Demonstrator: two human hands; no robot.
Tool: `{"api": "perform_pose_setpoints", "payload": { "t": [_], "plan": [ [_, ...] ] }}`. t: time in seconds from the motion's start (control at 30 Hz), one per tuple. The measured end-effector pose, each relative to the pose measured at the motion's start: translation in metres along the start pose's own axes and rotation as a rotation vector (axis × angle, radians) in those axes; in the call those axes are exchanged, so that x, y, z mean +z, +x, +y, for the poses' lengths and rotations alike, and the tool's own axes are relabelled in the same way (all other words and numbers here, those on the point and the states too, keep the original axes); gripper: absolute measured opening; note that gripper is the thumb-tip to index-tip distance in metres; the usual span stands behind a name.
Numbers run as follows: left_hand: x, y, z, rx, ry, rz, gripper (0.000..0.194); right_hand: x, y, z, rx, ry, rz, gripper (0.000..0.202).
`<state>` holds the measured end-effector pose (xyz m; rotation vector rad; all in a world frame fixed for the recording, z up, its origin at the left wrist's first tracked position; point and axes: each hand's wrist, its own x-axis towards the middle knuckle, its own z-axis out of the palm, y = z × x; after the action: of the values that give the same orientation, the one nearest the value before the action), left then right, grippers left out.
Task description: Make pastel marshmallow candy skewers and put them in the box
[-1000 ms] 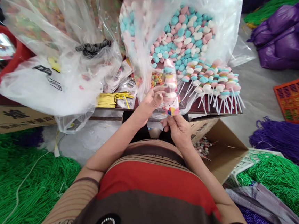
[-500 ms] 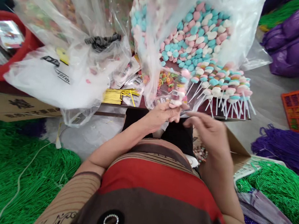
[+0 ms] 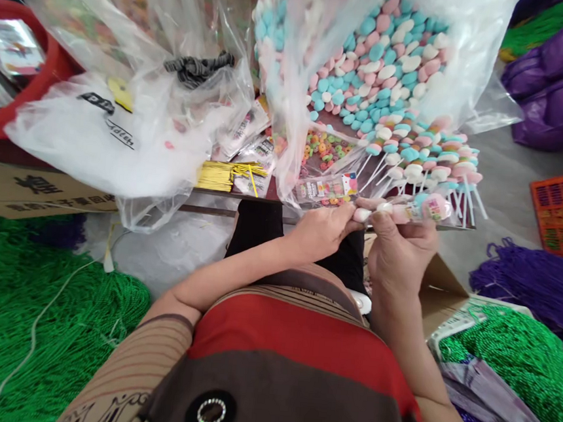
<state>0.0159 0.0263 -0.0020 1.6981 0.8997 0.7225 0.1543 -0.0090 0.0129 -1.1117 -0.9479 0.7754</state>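
Observation:
A bagged candy skewer [image 3: 434,208] of pink, white and blue sweets lies sideways between my hands in a clear printed sleeve. My right hand [image 3: 401,248] is closed around its middle, thumb on the near side. At its left end, my left hand [image 3: 322,231] pinches with fingers pressed together; the stick and the sleeve's mouth are hidden there. Just beyond the left fingers, a flat printed clear bag [image 3: 327,187] rests on the table. Many unwrapped candy skewers [image 3: 419,151] are piled behind my right hand, white sticks toward me.
A large plastic bag [image 3: 323,17] spills pink, white and blue candies [image 3: 373,68] at the back. Ring gummies [image 3: 329,148] and yellow twist ties [image 3: 215,175] lie nearer. A white plastic bag [image 3: 154,137] hangs over the table edge. An open carton [image 3: 445,291] stands below right.
The candy skewer has tipped from upright to sideways, its top now pointing right. My right hand, apart and blurred before, has closed on it. The flat printed bag on the table is now uncovered.

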Motion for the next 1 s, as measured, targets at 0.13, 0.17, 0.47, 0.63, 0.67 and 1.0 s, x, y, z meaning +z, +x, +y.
{"api": "perform_pose_setpoints", "payload": {
  "t": [0.13, 0.17, 0.47, 0.63, 0.67, 1.0],
  "plan": [
    [-0.011, -0.008, 0.008, -0.019, -0.296, -0.259, 0.049, -0.007, 0.008, -0.014, 0.094, 0.017, -0.246, 0.031],
    [-0.014, -0.011, 0.010, -0.038, -0.429, -0.374, 0.050, -0.008, 0.011, -0.018, 0.140, 0.032, -0.365, 0.034],
    [-0.067, -0.023, -0.022, -0.005, 0.173, 0.364, 0.032, 0.074, 0.025, 0.020, 0.122, 0.032, -0.326, 0.029],
    [-0.124, -0.034, -0.045, -0.017, -0.258, 0.753, 0.038, 0.120, 0.022, 0.043, 0.106, -0.467, -0.733, 0.027],
    [-0.131, -0.034, -0.046, -0.036, -0.376, 0.795, 0.038, 0.129, 0.020, 0.046, 0.061, -0.648, -0.785, 0.025],
    [-0.139, -0.029, -0.059, -0.193, -0.720, 0.899, 0.043, 0.170, 0.013, 0.074, -0.025, -1.302, -0.734, 0.027]
  ]
}}
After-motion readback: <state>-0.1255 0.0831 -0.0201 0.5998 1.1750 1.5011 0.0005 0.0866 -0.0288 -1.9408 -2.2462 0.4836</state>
